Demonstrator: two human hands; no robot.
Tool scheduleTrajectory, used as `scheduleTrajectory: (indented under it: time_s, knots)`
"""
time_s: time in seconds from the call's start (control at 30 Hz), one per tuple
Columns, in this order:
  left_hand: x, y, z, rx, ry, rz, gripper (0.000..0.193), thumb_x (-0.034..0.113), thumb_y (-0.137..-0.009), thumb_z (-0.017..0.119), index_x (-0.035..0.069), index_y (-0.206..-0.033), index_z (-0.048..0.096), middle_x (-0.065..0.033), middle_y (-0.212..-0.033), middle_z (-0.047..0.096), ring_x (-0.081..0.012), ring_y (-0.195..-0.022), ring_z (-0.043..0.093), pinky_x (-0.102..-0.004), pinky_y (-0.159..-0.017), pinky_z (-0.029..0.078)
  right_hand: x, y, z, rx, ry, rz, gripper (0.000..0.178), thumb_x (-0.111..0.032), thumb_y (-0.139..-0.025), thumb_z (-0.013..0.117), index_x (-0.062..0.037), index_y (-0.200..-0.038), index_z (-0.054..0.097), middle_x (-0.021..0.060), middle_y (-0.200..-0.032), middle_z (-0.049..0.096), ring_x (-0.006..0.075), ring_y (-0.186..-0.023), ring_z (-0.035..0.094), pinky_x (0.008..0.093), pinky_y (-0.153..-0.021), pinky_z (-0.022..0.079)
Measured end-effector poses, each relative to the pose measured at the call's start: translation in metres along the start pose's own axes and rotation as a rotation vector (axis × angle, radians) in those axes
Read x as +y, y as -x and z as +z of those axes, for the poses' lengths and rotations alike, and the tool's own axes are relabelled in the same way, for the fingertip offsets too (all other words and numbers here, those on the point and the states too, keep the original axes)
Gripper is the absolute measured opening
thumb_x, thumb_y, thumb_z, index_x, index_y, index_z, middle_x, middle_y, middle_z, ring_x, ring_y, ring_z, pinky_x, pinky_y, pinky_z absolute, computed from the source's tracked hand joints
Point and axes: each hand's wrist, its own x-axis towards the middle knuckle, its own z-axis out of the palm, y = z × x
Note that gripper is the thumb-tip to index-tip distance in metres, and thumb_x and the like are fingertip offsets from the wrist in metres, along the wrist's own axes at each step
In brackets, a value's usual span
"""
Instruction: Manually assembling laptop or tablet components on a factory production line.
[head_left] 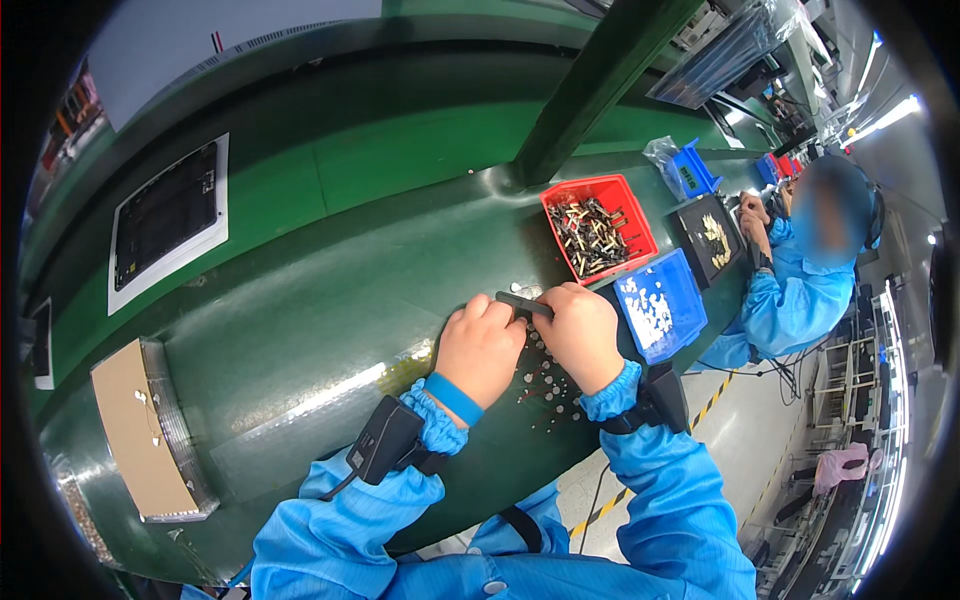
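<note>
While both hands of the person are brought close together over the green table [300, 310], the right hand [585, 335] has its thumb and fingers closed on a dark bar [522, 302]. This bar is narrow, and it lies across the gap between the two hands, above the table and just in front of the red bin [640, 232]. The left hand [480, 348] has its fingers curled, with the fingertips beside the other end of the bar; whether they also pinch it, one cannot tell.

Under and between the hands, small round pale pieces [545, 380] are scattered on the table, and thin red wires are seen among them. The red bin is filled with dark and gold-coloured pieces [595, 236]. To its right and nearer to the person stands the blue bin [686, 295], which contains white pieces [648, 312]. Beyond the blue bin, a black tray [692, 222] carries cream-coloured pieces [716, 243]. Further right, a co-worker [800, 305] in blue clothing sits at the same table.
</note>
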Motion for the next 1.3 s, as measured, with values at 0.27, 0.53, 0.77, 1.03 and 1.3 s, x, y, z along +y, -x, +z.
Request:
scheduleTrajectory:
  time_s: [0.27,0.53,0.77,1.03,1.3]
  knots:
    - [0.001,0.0,0.001,0.008,0.026,-0.016,0.012,0.008,-0.069,0.056,0.009,-0.077,0.065,-0.0027,-0.078,0.052,-0.0217,-0.079,0.05,-0.0339,-0.066,0.045,-0.001,-0.003,-0.001,0.001,0.023,-0.04,0.016,-0.014,-0.058,0.068,-0.0057,-0.063,0.056,0.0085,-0.067,0.055,0.0275,-0.063,0.058,0.0363,-0.055,0.047]
    - [0.001,-0.001,-0.002,-0.008,0.042,-0.024,0.014,0.007,-0.067,0.055,0.01,-0.077,0.065,-0.002,-0.076,0.05,-0.0216,-0.078,0.05,-0.0341,-0.065,0.044,0.0,-0.001,-0.002,0.032,-0.019,0.018,0.013,-0.013,-0.059,0.065,-0.0047,-0.065,0.057,0.0108,-0.066,0.057,0.029,-0.061,0.058,0.0368,-0.055,0.048]
    - [0.0,0.0,0.003,0.022,0.034,0.003,0.007,0.011,-0.068,0.054,0.008,-0.069,0.061,-0.0032,-0.075,0.049,-0.0213,-0.079,0.049,-0.0336,-0.066,0.044,0.008,0.005,-0.012,0.108,-0.032,0.054,0.014,-0.013,-0.062,0.066,-0.0039,-0.069,0.058,0.0124,-0.066,0.057,0.0296,-0.061,0.058,0.038,-0.056,0.047]
    - [0.001,0.0,0.002,-0.008,0.027,-0.002,0.018,0.006,-0.068,0.056,0.011,-0.082,0.065,-0.0022,-0.078,0.051,-0.0213,-0.079,0.05,-0.0336,-0.066,0.045,0.045,0.031,-0.084,0.239,0.143,0.381,0.013,-0.012,-0.066,0.061,-0.0012,-0.072,0.058,0.0162,-0.07,0.059,0.0339,-0.065,0.058,0.0407,-0.06,0.046]
    - [0.003,0.002,-0.007,0.053,0.034,-0.036,0.022,0.005,-0.064,0.057,0.01,-0.085,0.063,-0.0054,-0.087,0.056,-0.0255,-0.086,0.052,-0.0358,-0.069,0.047,0.065,0.063,-0.082,0.26,0.17,0.401,0.013,-0.01,-0.074,0.062,-0.0011,-0.081,0.056,0.0176,-0.079,0.058,0.0355,-0.073,0.056,0.0405,-0.065,0.044]
